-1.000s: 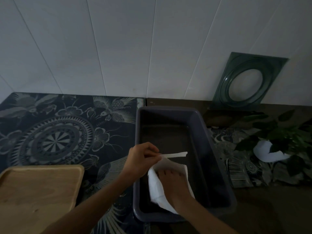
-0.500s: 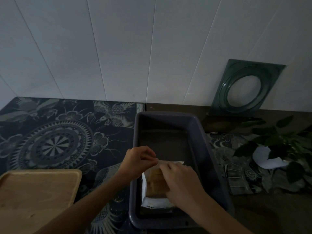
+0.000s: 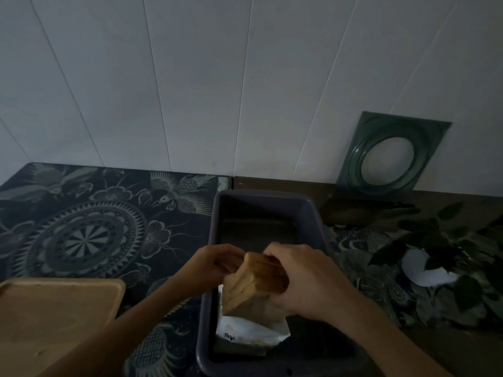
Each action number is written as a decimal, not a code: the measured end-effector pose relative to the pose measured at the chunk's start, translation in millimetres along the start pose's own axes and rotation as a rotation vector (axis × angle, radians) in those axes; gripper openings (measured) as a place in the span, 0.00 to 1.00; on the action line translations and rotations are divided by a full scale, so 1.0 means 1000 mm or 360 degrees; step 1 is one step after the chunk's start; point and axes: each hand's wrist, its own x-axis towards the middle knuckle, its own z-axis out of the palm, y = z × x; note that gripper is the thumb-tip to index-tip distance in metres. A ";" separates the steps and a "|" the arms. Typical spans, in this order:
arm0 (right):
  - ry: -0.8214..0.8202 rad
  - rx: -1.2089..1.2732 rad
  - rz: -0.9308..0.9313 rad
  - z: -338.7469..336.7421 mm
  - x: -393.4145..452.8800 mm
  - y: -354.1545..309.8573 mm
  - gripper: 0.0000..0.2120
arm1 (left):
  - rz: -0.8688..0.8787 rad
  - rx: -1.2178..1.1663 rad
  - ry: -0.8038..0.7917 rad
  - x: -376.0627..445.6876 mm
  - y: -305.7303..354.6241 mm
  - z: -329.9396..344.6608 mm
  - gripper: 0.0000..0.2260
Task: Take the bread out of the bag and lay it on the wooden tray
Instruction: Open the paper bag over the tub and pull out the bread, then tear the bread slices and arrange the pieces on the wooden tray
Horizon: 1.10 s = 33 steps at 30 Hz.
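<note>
The right hand (image 3: 304,278) is wrapped around the top of the bread (image 3: 253,287), with the fingers pressed on its far side. The bread is a stack of slices, tipped a little, and most of it is out of the bag (image 3: 250,333). Its bottom end looks like it sits in the mouth of the white bag. The bag lies in the near end of the dark tub (image 3: 217,232). The left hand (image 3: 215,265) is curled up just beside the bread, on its left side. It may be pinching the clear edge of the bag, but the light is too dim to be sure.

To do this step well, hold the bag down with the left hand and lift the bread straight up. Squeeze softly, because bread squashes and the slices can slide apart. Keep the stack together with all the fingers. Then carry it to the left, over the tub wall, and lay it flat on the wooden tray (image 3: 54,322), which sits bare on the table (image 3: 152,213).
</note>
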 end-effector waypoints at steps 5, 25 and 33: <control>0.0143 0.0169 -0.0048 -0.028 -0.003 0.013 0.26 | 0.0075 -0.0090 -0.0079 -0.006 0.015 -0.013 0.26; 0.0031 0.1285 0.0027 -0.024 0.045 0.029 0.35 | -0.0034 -0.1027 0.0261 -0.046 0.051 -0.044 0.29; -0.0264 0.1506 0.0099 0.019 0.079 -0.017 0.31 | -0.0214 -0.1112 0.0393 -0.091 0.011 -0.075 0.25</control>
